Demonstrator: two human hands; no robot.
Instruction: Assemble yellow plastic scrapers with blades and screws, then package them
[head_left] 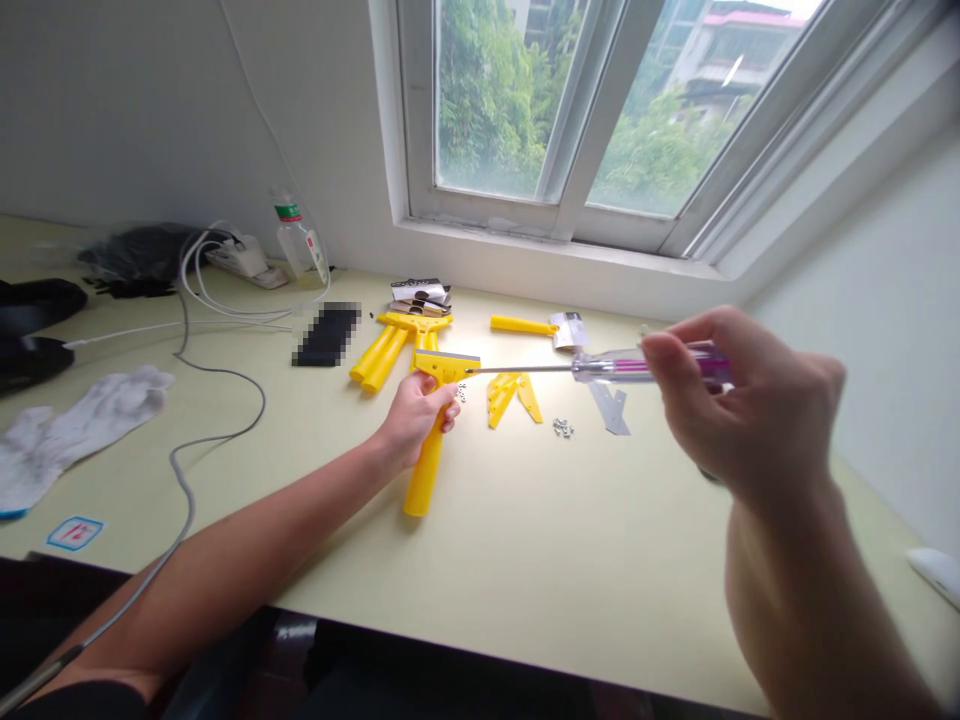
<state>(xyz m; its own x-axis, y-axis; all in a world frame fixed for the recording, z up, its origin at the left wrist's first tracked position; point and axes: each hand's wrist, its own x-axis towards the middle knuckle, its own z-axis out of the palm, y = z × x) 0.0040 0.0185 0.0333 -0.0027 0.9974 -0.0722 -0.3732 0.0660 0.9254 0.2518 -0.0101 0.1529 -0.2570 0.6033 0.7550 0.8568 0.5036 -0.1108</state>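
Observation:
My left hand [418, 415] is closed around a yellow scraper [424, 475] just below its head, with the handle pointing down toward me. A grey metal blade [454, 356] lies along the scraper's top edge. My right hand [750, 390] grips the clear purple handle of a screwdriver [611, 367]. Its thin shaft points left, and the tip meets the right side of the scraper head; whether it sits in a screw is too small to tell. Loose yellow plates [510, 395] lie beyond the shaft, near small screws [562, 428] and grey blades [611, 408].
Several yellow scrapers [382, 355] lie behind my left hand, by some small packets [420, 292]. Another yellow handle [521, 325] lies near the window. Leftward are a pixelated dark object [326, 335], a bottle [300, 245], a power strip [247, 262], cables and white gloves [82, 425].

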